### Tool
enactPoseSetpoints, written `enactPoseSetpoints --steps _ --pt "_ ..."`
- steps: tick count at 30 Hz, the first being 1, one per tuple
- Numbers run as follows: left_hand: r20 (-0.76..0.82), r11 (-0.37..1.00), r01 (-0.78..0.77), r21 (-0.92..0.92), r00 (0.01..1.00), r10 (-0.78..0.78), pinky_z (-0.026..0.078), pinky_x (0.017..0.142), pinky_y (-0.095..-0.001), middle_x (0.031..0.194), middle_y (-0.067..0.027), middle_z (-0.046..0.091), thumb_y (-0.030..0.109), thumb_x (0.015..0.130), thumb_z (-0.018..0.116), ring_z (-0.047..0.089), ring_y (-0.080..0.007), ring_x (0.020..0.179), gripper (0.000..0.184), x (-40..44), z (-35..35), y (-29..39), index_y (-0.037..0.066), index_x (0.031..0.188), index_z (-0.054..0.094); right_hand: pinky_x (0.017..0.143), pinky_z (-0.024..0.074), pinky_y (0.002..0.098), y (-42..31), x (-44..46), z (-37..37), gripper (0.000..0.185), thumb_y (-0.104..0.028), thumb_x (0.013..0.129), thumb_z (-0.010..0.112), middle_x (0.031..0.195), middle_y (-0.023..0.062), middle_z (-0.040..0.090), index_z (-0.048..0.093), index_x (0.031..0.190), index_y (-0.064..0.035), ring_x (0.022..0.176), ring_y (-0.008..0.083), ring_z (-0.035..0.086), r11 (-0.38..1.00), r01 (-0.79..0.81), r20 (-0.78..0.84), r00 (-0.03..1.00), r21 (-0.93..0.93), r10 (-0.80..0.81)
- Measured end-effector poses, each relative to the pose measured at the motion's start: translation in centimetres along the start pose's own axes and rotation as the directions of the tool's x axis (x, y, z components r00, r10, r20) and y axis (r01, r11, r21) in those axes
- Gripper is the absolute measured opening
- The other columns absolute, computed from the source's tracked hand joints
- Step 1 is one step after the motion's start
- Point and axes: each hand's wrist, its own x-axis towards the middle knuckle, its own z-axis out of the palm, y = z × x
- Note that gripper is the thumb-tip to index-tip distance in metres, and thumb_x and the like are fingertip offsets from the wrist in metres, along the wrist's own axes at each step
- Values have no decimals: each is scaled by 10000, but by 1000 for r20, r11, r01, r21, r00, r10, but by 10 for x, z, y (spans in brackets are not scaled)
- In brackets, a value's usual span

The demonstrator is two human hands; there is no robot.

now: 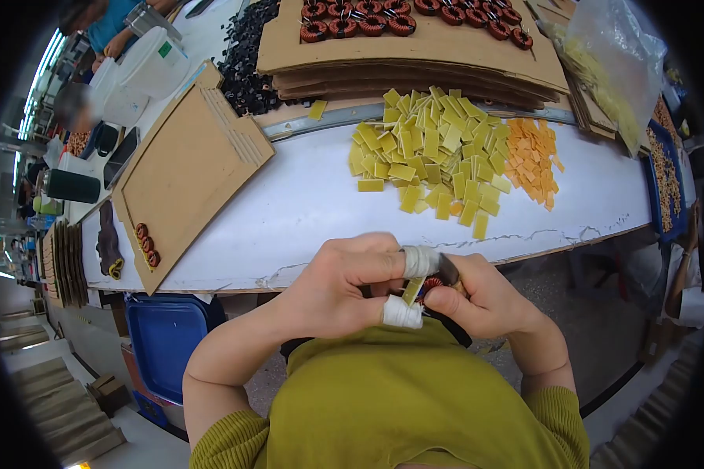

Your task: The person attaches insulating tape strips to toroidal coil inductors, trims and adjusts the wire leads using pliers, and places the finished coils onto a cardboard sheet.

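My left hand (344, 277), with white tape on its thumb and index finger, pinches a small yellow rectangular sheet (412, 291). The sheet's edge meets a ring coil (432, 286) wound with copper-red wire, mostly hidden by my fingers. My right hand (483, 295) is closed around that coil from the other side. A dark object (447, 270) shows by its index finger; whether it is a tool or a finger cover I cannot tell. Beyond my hands lies a heap of yellow rectangular sheets (430, 148), beside a smaller pile of orange pieces (533, 160).
Rows of finished-looking ring coils (371, 26) stand on stacked cardboard (414, 62). Three coils (147, 245) sit on a tilted cardboard sheet (184, 164) at left. Black parts (246, 55) lie behind it. A blue tray (164, 344) is below the table edge. A co-worker (117, 27) works at upper left.
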Motion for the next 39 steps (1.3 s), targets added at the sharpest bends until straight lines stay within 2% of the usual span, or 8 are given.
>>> enactPoseSetpoints --steps 4,8,11,14,19,24,29,39 --pt "-98 997 -81 7 992 82 457 769 -283 1006 -64 570 123 644 820 553 -167 895 426 -3 3 4 27 1025 654 578 416 296 5 -2 3 319 -290 892 591 708 115 558 546 950 20 610 209 516 998 22 -5 1000 50 -22" --pt "-166 975 -171 -142 975 147 475 864 -343 1123 -117 538 47 684 778 570 -219 988 451 -5 3 5 10 1083 569 593 431 313 -5 -7 -4 277 -217 830 662 745 117 568 547 944 8 632 250 541 984 63 -119 989 -167 -83" --pt "-200 779 -16 -627 970 -140 476 903 -374 1122 -145 541 -9 710 742 573 -246 1022 477 -11 16 16 18 1113 490 582 431 344 -8 -8 -2 274 -120 735 707 740 109 542 552 932 -9 642 275 535 897 144 -169 958 -418 -233" --pt "-153 725 -48 -687 985 -80 478 907 -329 1170 -122 514 -28 752 717 567 -182 1014 490 -14 14 10 1 1165 455 586 425 359 -14 -8 -3 336 -43 628 708 741 98 510 559 929 -24 661 279 519 741 182 -119 935 -647 -333" --pt "-226 855 -75 -513 973 -50 501 851 -330 1128 -127 546 -39 677 767 570 -198 1000 521 -15 17 7 11 1116 490 614 415 357 -17 -3 0 406 -5 542 673 764 96 488 559 931 -26 696 275 502 568 157 -106 910 -808 -402" --pt "-226 956 -22 -291 973 -47 506 829 -326 1078 -118 579 -11 639 812 575 -189 984 535 -14 16 9 -4 1087 519 623 411 360 -19 2 1 389 -23 560 665 773 87 488 562 935 -20 703 264 498 490 139 -94 902 -861 -422" --pt "-207 981 64 -181 973 -102 516 803 -307 1016 -104 605 19 646 821 595 -161 915 494 -12 15 14 -24 1064 561 601 396 346 -22 4 0 331 -42 601 643 751 76 473 568 922 -16 678 244 482 423 158 -38 907 -892 -419" --pt "-249 1000 -8 29 968 15 461 573 -205 879 -56 657 57 669 798 572 -67 691 412 -8 16 20 -22 1036 627 559 367 334 -27 5 -2 185 -59 618 618 691 65 428 521 774 -42 624 223 449 371 167 19 929 -914 -370"
